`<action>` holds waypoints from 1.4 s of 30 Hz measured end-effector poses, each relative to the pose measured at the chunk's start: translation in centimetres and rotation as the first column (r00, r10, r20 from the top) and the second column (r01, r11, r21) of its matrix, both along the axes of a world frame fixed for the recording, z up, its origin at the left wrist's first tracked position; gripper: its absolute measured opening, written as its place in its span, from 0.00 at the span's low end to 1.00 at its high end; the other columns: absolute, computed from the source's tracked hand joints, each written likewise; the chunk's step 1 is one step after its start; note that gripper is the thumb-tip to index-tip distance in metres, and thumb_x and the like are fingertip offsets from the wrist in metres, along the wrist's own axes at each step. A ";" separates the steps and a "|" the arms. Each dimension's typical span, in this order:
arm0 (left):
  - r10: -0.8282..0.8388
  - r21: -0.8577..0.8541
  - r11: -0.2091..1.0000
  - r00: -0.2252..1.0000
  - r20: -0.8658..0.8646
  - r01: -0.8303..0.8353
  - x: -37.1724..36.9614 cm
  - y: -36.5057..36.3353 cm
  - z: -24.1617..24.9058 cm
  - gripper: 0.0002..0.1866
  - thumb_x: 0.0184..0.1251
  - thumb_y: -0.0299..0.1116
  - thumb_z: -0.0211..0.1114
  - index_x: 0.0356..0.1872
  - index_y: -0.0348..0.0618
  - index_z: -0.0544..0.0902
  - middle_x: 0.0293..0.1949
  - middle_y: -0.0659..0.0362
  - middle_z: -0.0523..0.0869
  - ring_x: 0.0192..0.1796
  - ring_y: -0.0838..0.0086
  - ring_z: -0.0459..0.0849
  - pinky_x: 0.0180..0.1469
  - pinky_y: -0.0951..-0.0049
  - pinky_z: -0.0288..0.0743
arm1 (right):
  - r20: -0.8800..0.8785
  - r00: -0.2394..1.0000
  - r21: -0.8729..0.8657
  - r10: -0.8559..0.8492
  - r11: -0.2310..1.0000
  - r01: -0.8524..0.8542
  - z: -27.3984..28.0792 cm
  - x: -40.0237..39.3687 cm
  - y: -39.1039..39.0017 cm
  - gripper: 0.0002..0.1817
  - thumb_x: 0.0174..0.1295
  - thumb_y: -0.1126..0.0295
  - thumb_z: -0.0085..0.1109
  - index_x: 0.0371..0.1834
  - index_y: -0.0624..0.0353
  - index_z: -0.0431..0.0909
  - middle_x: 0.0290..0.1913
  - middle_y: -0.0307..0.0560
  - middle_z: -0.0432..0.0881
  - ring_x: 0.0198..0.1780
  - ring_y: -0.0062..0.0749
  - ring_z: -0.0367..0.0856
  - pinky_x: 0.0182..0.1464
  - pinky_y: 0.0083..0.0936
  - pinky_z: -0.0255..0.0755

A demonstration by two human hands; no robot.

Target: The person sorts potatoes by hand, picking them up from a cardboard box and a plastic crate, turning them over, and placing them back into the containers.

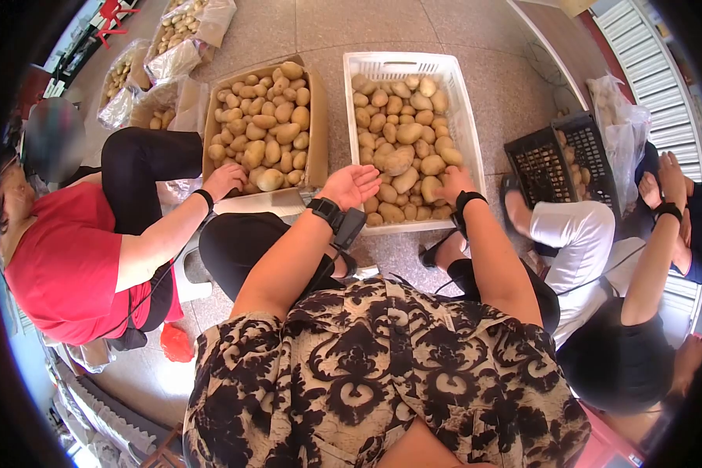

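A white plastic crate (pixel 472 140) full of potatoes stands on the floor in front of me. My left hand (pixel 352 186) is palm up with its fingers apart at the crate's near left edge, and nothing lies in it. Over the right part of the crate, my right hand (pixel 454 186) reaches down to the potatoes, fingers bent beside a large potato (pixel 431 189). Whether its fingertips grip that potato is hard to tell. Left of the crate is a cardboard box (pixel 317 132) of potatoes, where a co-worker's hand (pixel 225 180) touches the near left corner.
A co-worker in red (pixel 78 249) sits at the left, others at the right. A black crate (pixel 522 160) stands on the right, beside plastic bags (pixel 628 132). More bagged boxes of potatoes (pixel 181 31) are at the upper left. Feet and legs are near the white crate.
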State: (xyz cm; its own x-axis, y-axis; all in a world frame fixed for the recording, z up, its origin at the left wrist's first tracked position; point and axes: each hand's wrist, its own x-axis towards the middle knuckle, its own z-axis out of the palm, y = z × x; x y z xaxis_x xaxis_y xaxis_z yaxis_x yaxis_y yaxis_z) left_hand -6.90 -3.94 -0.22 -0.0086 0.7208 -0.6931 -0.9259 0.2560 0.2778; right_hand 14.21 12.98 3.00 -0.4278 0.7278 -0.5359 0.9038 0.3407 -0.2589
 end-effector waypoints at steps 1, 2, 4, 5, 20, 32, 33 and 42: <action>0.006 -0.001 1.000 1.000 -0.004 -0.006 0.0 0.0 0.1 0.24 0.70 0.35 0.43 0.63 0.33 0.59 0.64 0.50 0.64 0.63 0.59 0.67 0.62 0.65 0.66 | 0.037 0.999 -0.003 -0.009 1.000 0.009 -0.1 -0.1 0.1 0.36 0.41 0.64 0.68 0.57 0.58 0.66 0.59 0.59 0.64 0.58 0.49 0.68 0.57 0.34 0.66; 0.011 -0.002 1.000 1.000 -0.009 -0.011 0.1 0.0 0.2 0.24 0.70 0.35 0.43 0.63 0.33 0.59 0.64 0.50 0.64 0.63 0.59 0.66 0.62 0.65 0.65 | 0.032 0.999 -0.006 0.000 1.000 0.000 -0.5 0.0 0.2 0.36 0.41 0.64 0.68 0.57 0.58 0.66 0.59 0.59 0.64 0.58 0.49 0.68 0.57 0.34 0.66; 0.032 -0.007 0.999 0.999 -0.021 -0.032 0.2 -0.1 0.4 0.23 0.70 0.34 0.43 0.62 0.32 0.60 0.64 0.50 0.64 0.63 0.59 0.66 0.62 0.64 0.65 | -0.027 0.999 0.033 -0.019 0.999 0.020 -1.9 0.3 0.6 0.34 0.39 0.64 0.69 0.53 0.59 0.68 0.54 0.60 0.71 0.55 0.48 0.72 0.56 0.34 0.67; 0.027 -0.011 1.000 0.999 -0.033 -0.027 0.3 -0.1 0.5 0.23 0.70 0.34 0.44 0.62 0.32 0.60 0.64 0.50 0.64 0.63 0.59 0.66 0.62 0.64 0.64 | -0.046 0.999 0.085 -0.009 0.996 0.013 -2.4 0.4 0.6 0.33 0.40 0.65 0.69 0.53 0.58 0.69 0.47 0.59 0.76 0.52 0.48 0.74 0.54 0.34 0.68; 0.006 -0.011 1.000 0.999 -0.054 -0.006 0.5 -0.1 1.0 0.23 0.71 0.36 0.41 0.63 0.34 0.59 0.65 0.52 0.63 0.64 0.61 0.66 0.63 0.64 0.63 | -0.116 0.993 0.014 -0.023 1.000 0.025 0.7 0.2 -1.6 0.24 0.44 0.70 0.61 0.49 0.57 0.73 0.46 0.59 0.77 0.51 0.46 0.75 0.54 0.33 0.68; 0.039 0.029 0.999 0.996 0.080 -0.042 0.9 -0.5 2.0 0.17 0.71 0.41 0.43 0.53 0.42 0.70 0.52 0.53 0.76 0.52 0.62 0.75 0.54 0.59 0.70 | -0.678 0.728 -0.357 -0.102 0.911 -0.204 5.5 -5.0 -6.6 0.27 0.51 0.67 0.59 0.56 0.61 0.68 0.49 0.51 0.77 0.38 0.29 0.78 0.44 0.25 0.72; 0.002 0.029 1.000 0.995 0.103 -0.005 0.6 -0.8 2.7 0.13 0.70 0.42 0.46 0.45 0.45 0.72 0.43 0.55 0.79 0.41 0.64 0.78 0.43 0.63 0.75 | -0.648 0.755 -0.359 -0.099 0.914 -0.189 6.7 -5.0 -6.7 0.27 0.51 0.66 0.59 0.56 0.61 0.69 0.49 0.49 0.77 0.38 0.26 0.77 0.43 0.24 0.72; 0.110 -0.088 0.989 0.992 -0.059 -0.115 -6.6 -1.8 3.0 0.14 0.66 0.40 0.54 0.37 0.36 0.72 0.32 0.56 0.75 0.32 0.71 0.77 0.24 0.81 0.73 | -0.438 0.842 0.186 0.314 0.948 -0.257 0.5 0.6 -4.4 0.25 0.46 0.64 0.63 0.49 0.61 0.72 0.52 0.60 0.71 0.55 0.52 0.69 0.57 0.37 0.64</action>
State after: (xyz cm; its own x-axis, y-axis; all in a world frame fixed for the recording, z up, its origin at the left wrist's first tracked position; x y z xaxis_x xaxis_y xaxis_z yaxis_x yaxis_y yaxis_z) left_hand -13.53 -5.70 2.76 -0.1252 0.6469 -0.7522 -0.9344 0.1780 0.3086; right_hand 14.83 8.55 3.48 -0.8012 0.5796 -0.1489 0.5512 0.6181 -0.5605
